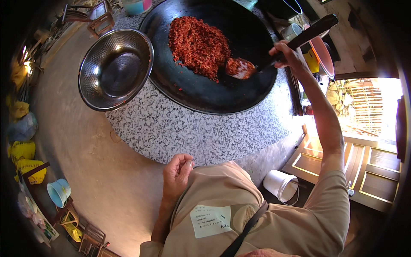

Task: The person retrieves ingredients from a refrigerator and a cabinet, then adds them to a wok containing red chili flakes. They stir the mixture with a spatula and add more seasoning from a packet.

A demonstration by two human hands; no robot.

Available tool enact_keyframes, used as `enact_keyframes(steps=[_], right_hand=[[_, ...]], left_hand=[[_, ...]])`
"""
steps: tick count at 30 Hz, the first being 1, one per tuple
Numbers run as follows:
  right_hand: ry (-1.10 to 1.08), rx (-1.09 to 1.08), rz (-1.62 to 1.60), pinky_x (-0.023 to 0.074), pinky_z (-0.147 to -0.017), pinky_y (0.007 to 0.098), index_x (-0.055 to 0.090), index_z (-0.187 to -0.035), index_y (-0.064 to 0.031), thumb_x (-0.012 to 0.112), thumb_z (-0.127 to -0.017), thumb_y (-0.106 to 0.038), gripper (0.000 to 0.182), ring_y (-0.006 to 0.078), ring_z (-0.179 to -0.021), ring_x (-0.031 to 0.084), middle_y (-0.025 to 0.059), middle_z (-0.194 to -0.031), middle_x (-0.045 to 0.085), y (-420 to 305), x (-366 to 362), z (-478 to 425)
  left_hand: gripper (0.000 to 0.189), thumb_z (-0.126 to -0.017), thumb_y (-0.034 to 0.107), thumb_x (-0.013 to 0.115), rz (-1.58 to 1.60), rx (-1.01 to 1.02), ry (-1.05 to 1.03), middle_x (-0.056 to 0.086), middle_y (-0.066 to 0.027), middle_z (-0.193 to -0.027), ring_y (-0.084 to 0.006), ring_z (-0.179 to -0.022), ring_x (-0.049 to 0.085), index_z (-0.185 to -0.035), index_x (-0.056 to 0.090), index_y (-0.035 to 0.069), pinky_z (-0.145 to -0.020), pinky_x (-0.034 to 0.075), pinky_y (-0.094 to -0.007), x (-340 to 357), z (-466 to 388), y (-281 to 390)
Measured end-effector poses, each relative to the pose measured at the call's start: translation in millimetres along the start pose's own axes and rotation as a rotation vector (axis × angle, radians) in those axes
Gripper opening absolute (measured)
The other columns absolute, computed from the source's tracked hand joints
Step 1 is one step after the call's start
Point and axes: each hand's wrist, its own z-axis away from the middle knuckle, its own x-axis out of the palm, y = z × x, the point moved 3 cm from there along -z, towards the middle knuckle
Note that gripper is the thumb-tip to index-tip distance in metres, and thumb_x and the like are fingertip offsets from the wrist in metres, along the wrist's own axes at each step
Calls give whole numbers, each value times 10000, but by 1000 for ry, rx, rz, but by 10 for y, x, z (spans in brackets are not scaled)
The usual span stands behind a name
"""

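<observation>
My right hand grips the dark handle of a cooking spatula. The spatula's blade, smeared red, rests in a large black wok at the right edge of a heap of finely chopped red chili. A few red bits lie apart on the wok's near side. Close to my body, at the near edge of the speckled stone counter, my left hand is loosely curled with nothing visible in it.
A dimpled metal basin with red specks overhangs the counter's left edge. Left of the wok stands a wooden chair. A white bucket is on the floor at right, near a panelled wooden door. A pink basin stands beyond my right hand.
</observation>
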Motion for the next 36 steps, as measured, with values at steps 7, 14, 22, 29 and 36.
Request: enact_keyframes(steps=[7, 14, 22, 29, 36], right_hand=[[113, -35, -48, 587, -582, 215, 653, -1016, -41, 582, -971, -310, 282, 118, -747, 698, 61, -932, 702, 635, -117, -191], [-312, -566, -270, 520, -660, 248, 665, -949, -63, 636, -976, -249, 191, 78, -741, 619, -25, -818, 618, 464, 1012, -1032], [-405, -695, 177, 479, -669, 238, 689, -974, -36, 662, -943, -291, 258, 66, -769, 590, 6, -816, 653, 177, 549, -667], [-217, -491, 246, 508, -576, 250, 747, -1022, -102, 615, -974, -301, 244, 82, -650, 609, 11, -752, 661, 485, -187, -1708], [-559, -916, 10, 539, -695, 288, 710, -1016, -88, 680, -893, -181, 157, 128, -796, 658, 25, -931, 700, -236, 1053, -1825]], left_hand=[[114, -981, 14, 572, -42, -79, 51, 667, -44, -897, -75, -830, 604, -1075, 625, -23, -750, 498, -223, -2, 28, -248], [114, -992, 45, 580, -68, -39, 173, 638, -51, -929, -88, -839, 591, -1086, 621, -6, -761, 498, -235, 140, 146, -168], [119, -985, 48, 591, -112, 24, 183, 667, -44, -892, -77, -807, 613, -1080, 626, -14, -731, 500, -222, 347, 102, -215], [119, -969, 29, 587, -127, -94, 290, 666, -47, -881, -77, -796, 610, -1068, 628, -22, -724, 500, -222, 340, 248, -316], [125, -967, 31, 583, -181, -102, 369, 670, -50, -873, -84, -785, 610, -1071, 634, -16, -714, 496, -223, 346, 365, -218]])
